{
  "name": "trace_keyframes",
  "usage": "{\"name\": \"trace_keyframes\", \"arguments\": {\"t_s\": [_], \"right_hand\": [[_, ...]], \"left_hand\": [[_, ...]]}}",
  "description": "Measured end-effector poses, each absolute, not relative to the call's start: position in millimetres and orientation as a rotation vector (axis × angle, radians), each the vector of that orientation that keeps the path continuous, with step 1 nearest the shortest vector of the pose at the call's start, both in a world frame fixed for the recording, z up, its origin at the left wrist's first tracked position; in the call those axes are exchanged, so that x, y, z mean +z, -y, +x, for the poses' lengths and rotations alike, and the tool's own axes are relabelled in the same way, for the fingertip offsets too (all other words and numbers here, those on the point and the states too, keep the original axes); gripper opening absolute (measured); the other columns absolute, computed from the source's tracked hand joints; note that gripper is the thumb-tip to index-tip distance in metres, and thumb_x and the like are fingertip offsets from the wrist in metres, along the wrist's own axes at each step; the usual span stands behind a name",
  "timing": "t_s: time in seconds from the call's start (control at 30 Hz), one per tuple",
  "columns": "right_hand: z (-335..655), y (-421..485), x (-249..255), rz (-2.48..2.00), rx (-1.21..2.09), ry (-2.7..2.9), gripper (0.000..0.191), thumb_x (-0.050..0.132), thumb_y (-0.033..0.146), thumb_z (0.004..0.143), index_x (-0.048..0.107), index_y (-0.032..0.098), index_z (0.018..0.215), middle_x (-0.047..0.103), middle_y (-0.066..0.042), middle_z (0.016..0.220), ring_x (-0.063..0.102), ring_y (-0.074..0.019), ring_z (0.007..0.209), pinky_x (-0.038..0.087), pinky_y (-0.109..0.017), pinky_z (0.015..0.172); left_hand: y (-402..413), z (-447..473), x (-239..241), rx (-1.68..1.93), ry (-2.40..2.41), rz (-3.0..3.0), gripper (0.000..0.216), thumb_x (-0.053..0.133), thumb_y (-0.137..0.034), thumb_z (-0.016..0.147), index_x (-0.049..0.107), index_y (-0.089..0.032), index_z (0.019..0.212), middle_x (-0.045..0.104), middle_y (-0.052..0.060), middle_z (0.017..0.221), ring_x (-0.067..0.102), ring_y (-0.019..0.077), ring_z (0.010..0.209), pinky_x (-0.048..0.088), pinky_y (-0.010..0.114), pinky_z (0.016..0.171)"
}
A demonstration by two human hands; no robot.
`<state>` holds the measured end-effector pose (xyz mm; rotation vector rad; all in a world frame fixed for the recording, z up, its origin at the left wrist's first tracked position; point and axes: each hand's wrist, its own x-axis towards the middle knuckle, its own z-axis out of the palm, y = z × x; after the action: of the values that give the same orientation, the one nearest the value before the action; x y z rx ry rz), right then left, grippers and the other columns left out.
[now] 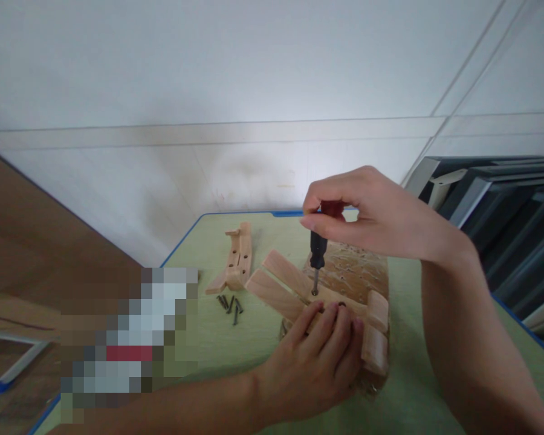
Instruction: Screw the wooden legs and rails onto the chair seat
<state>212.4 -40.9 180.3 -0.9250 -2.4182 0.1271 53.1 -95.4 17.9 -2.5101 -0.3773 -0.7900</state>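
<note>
My right hand is closed round the top of a black-handled screwdriver, which stands nearly upright. Its tip meets a screw in a pale wooden assembly of slats and end blocks. With bent fingers, my left hand grips and presses down on this assembly, hiding part of it. Underneath is a brown, shiny, dimpled slab that looks wrapped in clear plastic. To the left stands a second wooden assembly with several dark holes. Several loose screws lie in front of it.
The pale green table has a blue edge and stands close to a white wall. Dark flat panels lean at the right. A blurred-out object lies at the table's left side. Brown floor shows at lower left.
</note>
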Motion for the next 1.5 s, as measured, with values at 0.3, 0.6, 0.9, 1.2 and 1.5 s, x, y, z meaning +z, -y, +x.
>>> {"name": "trace_keyframes", "arguments": {"t_s": [0.3, 0.6, 0.9, 1.2, 1.5], "right_hand": [[227, 36, 182, -0.555, 0.583, 2.497, 0.024, 0.049, 0.024, 0.087, 0.063, 0.009, 0.1, 0.066, -0.008, 0.096, 0.058, -0.0102, 0.082, 0.042, -0.022, 0.071], [242, 36, 185, -0.413, 0.932, 2.621, 0.035, 0.04, 0.009, 0.09, 0.051, 0.01, 0.122, 0.06, -0.01, 0.118, 0.055, -0.0114, 0.104, 0.046, -0.019, 0.078], [241, 35, 184, -0.554, 0.978, 2.548, 0.033, 0.042, 0.016, 0.09, 0.055, 0.012, 0.12, 0.062, -0.008, 0.115, 0.06, -0.0103, 0.094, 0.048, -0.018, 0.078], [236, 37, 184, -0.514, 0.923, 2.494, 0.026, 0.047, 0.017, 0.088, 0.062, 0.009, 0.108, 0.067, -0.007, 0.102, 0.063, -0.0093, 0.089, 0.048, -0.016, 0.076], [232, 36, 185, -0.492, 0.853, 2.513, 0.024, 0.052, 0.018, 0.085, 0.063, 0.007, 0.104, 0.068, -0.007, 0.098, 0.063, -0.0092, 0.088, 0.048, -0.016, 0.077]], "left_hand": [[94, 54, 19, -0.818, 0.382, -2.508, 0.043, 0.045, -0.044, 0.082, 0.058, -0.011, 0.107, 0.06, 0.014, 0.11, 0.054, 0.0283, 0.107, 0.039, 0.044, 0.094], [95, 53, 18, -0.821, 0.386, -2.496, 0.041, 0.046, -0.042, 0.081, 0.058, -0.013, 0.108, 0.06, 0.013, 0.11, 0.054, 0.0267, 0.106, 0.039, 0.043, 0.095], [94, 52, 17, -0.82, 0.382, -2.503, 0.045, 0.045, -0.047, 0.081, 0.059, -0.013, 0.107, 0.06, 0.013, 0.111, 0.054, 0.0271, 0.107, 0.039, 0.043, 0.095], [94, 52, 15, -0.834, 0.372, -2.504, 0.041, 0.049, -0.042, 0.08, 0.059, -0.013, 0.107, 0.061, 0.013, 0.11, 0.054, 0.0271, 0.107, 0.04, 0.044, 0.095], [94, 54, 16, -0.84, 0.386, -2.501, 0.039, 0.049, -0.039, 0.08, 0.059, -0.013, 0.107, 0.061, 0.012, 0.11, 0.055, 0.0267, 0.106, 0.039, 0.043, 0.095]]}}
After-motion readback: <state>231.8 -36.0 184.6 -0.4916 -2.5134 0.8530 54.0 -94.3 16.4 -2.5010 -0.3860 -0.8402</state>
